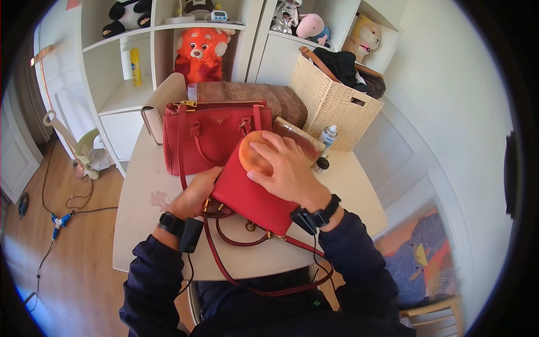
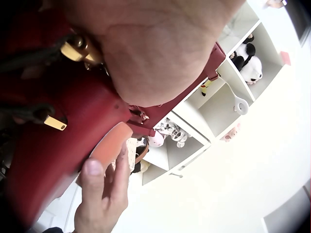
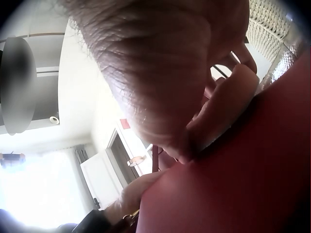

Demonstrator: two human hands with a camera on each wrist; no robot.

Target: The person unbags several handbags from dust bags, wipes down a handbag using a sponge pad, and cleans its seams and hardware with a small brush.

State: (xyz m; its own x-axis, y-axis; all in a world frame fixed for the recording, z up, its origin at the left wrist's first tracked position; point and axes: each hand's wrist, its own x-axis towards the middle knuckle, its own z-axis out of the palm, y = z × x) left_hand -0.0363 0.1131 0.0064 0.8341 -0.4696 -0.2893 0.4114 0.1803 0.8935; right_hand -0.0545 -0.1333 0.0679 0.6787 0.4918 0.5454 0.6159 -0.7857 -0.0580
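Observation:
My right hand (image 1: 291, 173) grips a round orange sponge (image 1: 247, 149) and holds it flat against the broad side of a red handbag (image 1: 247, 194). In the right wrist view the sponge (image 3: 228, 104) meets the red leather along its edge. At the bag's left end, my left hand (image 1: 196, 194) holds the bag, its fingers partly hidden behind it. The bag lies tilted, with its handle, gold fittings and long strap (image 1: 224, 267) toward me, the strap hanging past the table edge. The left wrist view shows thumb and fingers of the right hand (image 2: 104, 194) around the sponge.
Behind stands a larger red handbag (image 1: 219, 132), with a beige bag (image 1: 164, 104), a brown case (image 1: 286, 101) and a wicker basket (image 1: 331, 106). A metallic gold pouch (image 1: 300, 137) and a small bottle (image 1: 328, 135) sit at right on the table (image 1: 140, 224). Shelves (image 1: 120, 104) hold plush toys.

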